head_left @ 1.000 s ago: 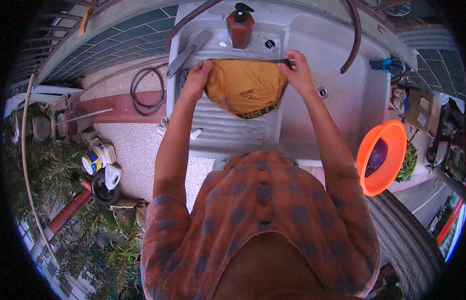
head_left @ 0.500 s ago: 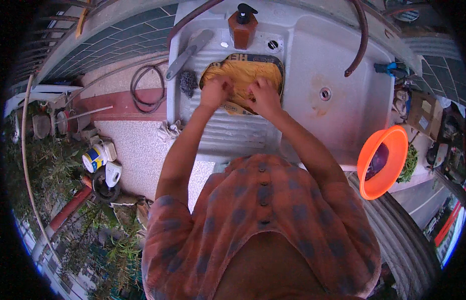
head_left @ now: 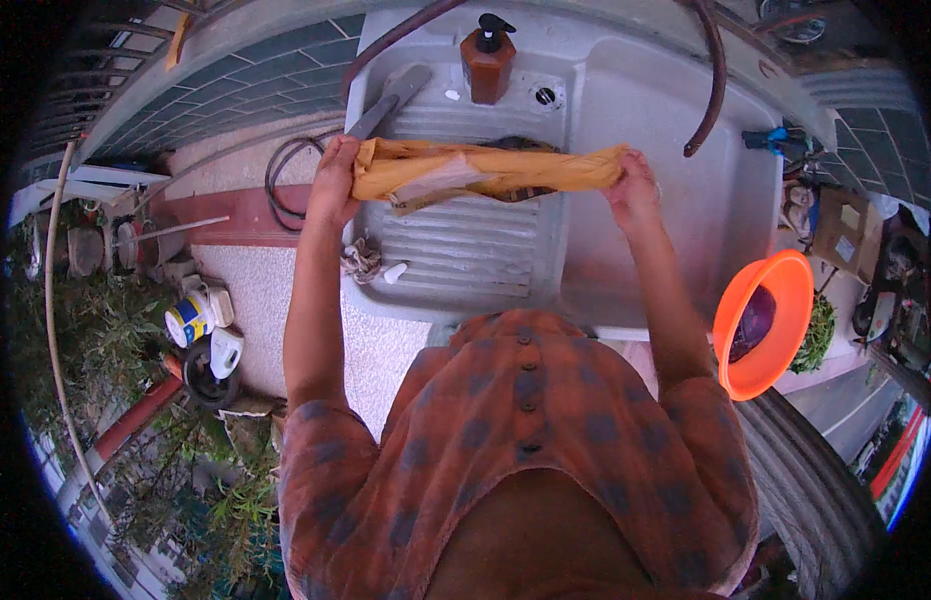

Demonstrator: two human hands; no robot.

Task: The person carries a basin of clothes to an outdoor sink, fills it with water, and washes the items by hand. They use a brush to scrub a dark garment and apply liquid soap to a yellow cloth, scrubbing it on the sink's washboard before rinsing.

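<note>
A yellow, cloth-like sheet with dark printed parts (head_left: 515, 168) is stretched sideways in a folded band above the ribbed side of a pale sink (head_left: 465, 255). My left hand (head_left: 334, 182) is closed on its left end. At the other end, my right hand (head_left: 634, 190) grips it the same way. A pale patch shows on the sheet's front near its middle. Behind the band, part of a dark shape shows, and I cannot make out whether it belongs to the sheet. A long grey-handled brush or similar tool (head_left: 390, 100) lies beyond my left hand.
An amber pump bottle (head_left: 488, 66) stands at the sink's back, beside a small drain hole (head_left: 544, 97). A brown hose (head_left: 707, 90) hangs over the right basin. An orange basin (head_left: 770, 350) stands at the right. A crumpled rag (head_left: 360, 260) lies at the sink's left edge.
The sheet lay spread on the ribbed side under both hands; now it is lifted and pulled out lengthwise. My hands have moved apart, left and right.
</note>
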